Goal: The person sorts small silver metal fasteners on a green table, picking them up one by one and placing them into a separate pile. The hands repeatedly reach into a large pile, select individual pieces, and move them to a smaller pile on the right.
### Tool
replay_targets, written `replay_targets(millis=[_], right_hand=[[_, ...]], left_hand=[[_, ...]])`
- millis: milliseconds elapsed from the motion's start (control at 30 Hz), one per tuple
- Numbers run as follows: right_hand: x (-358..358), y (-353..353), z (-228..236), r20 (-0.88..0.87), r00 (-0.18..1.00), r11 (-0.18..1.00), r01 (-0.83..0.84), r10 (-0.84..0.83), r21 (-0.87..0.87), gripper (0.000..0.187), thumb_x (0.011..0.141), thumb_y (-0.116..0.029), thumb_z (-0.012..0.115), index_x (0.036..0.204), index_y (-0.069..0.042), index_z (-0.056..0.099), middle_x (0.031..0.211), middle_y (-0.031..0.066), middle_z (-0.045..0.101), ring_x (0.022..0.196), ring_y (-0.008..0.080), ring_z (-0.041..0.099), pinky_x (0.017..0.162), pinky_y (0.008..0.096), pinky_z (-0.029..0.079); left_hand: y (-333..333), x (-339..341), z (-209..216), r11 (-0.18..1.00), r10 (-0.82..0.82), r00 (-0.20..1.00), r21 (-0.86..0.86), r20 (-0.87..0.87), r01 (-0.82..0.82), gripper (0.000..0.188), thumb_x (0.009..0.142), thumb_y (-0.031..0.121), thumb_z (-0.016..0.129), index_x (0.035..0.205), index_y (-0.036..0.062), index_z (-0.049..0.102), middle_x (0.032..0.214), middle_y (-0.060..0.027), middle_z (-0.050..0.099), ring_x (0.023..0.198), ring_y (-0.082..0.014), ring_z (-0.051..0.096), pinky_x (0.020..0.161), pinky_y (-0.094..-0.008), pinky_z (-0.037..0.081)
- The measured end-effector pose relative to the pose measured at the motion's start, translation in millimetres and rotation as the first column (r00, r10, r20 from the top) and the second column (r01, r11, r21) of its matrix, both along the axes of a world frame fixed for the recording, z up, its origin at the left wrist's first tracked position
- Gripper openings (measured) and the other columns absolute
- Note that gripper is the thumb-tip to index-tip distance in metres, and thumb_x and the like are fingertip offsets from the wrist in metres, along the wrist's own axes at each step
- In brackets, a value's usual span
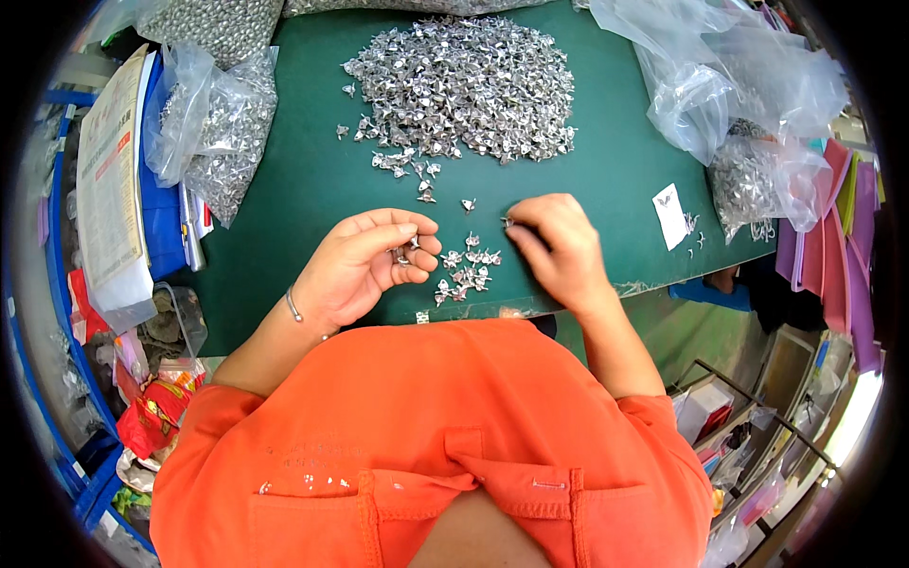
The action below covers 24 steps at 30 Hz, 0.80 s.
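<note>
Several small silver metal pieces lie in the curled fingers of my left hand (365, 254), its thumb pressed against the index finger. To the right, my right hand (565, 248) pinches one small metal piece (507, 221) between thumb and fingertips, apart from the left hand. Between the two hands a small group of metal pieces (466, 276) with wing-like prongs lies on the green tabletop (303, 180). One loose piece (469, 204) sits just beyond it. Farther back is a large heap of similar pieces (464, 90), with a few strays trailing toward me.
Clear plastic bags filled with silver parts (232, 133) stand at the left, beside papers and a blue folder (161, 208). More plastic bags (757, 175) rest at the right, near a small white card (670, 216). Coloured sheets (833, 227) hang past the table's right edge.
</note>
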State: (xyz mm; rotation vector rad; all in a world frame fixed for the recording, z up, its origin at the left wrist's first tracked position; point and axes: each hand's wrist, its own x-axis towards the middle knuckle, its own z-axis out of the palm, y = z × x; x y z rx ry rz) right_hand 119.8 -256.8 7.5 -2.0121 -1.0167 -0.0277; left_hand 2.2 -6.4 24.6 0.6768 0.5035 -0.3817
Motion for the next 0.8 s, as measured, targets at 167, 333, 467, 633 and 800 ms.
replay_targets(millis=[167, 333, 467, 633, 800], right_hand=[[1.2, 9.5, 5.7, -0.186, 0.956, 0.973, -0.215, 0.226, 0.080, 0.016, 0.080, 0.002, 0.075, 0.093, -0.003, 0.068, 0.094, 0.0087, 0.069, 0.089, 0.0296, 0.065, 0.079, 0.0388, 0.052], [13.2, 46.4, -0.9, 0.096, 0.976, 0.981, -0.194, 0.194, -0.008, 0.017, 0.078, 0.003, 0.073, 0.092, -0.004, 0.066, 0.095, 0.0076, 0.068, 0.089, 0.0292, 0.063, 0.077, 0.0388, 0.052], [14.0, 36.1, -1.1, 0.129, 0.975, 0.983, -0.170, 0.179, -0.072, 0.019, 0.076, 0.005, 0.073, 0.090, -0.006, 0.067, 0.093, 0.0065, 0.066, 0.088, 0.0283, 0.062, 0.075, 0.0371, 0.052], [22.0, 12.2, 5.5, -0.132, 0.972, 0.980, -0.198, 0.196, -0.004, 0.016, 0.080, 0.007, 0.071, 0.093, -0.003, 0.070, 0.095, 0.0096, 0.070, 0.090, 0.0295, 0.068, 0.080, 0.0389, 0.055], [14.8, 18.2, 4.5, -0.096, 0.995, 1.000, 0.021, -0.019, 0.021, 0.014, 0.083, 0.005, 0.071, 0.095, -0.002, 0.068, 0.095, 0.0118, 0.070, 0.090, 0.0301, 0.068, 0.081, 0.0392, 0.055]], left_hand=[[3.1, -3.7, -0.7, 1.000, 0.021, 1.000, 0.004, 0.000, -0.021, 0.022, 0.103, 0.010, 0.054, 0.114, -0.0058, 0.065, 0.101, -0.0153, 0.072, 0.084, -0.0187, 0.072, 0.074, -0.0290, 0.062], [1.9, -4.6, -2.6, 1.000, 0.012, 1.000, -0.018, 0.004, -0.012, 0.022, 0.103, 0.010, 0.055, 0.114, -0.0057, 0.065, 0.101, -0.0152, 0.072, 0.084, -0.0188, 0.072, 0.074, -0.0293, 0.062], [6.4, -8.0, -3.7, 1.000, 0.028, 1.000, 0.002, 0.011, -0.028, 0.022, 0.103, 0.010, 0.054, 0.114, -0.0054, 0.065, 0.101, -0.0149, 0.072, 0.085, -0.0185, 0.072, 0.075, -0.0293, 0.062], [10.3, -10.1, -8.9, 0.999, 0.047, 0.999, -0.010, 0.016, -0.047, 0.022, 0.103, 0.010, 0.054, 0.114, -0.0055, 0.065, 0.101, -0.0144, 0.072, 0.085, -0.0184, 0.072, 0.075, -0.0294, 0.062], [9.0, -6.9, -12.0, 0.998, 0.052, 0.998, -0.029, 0.030, -0.051, 0.023, 0.103, 0.010, 0.054, 0.115, -0.0057, 0.065, 0.102, -0.0144, 0.072, 0.085, -0.0187, 0.072, 0.075, -0.0293, 0.062]])
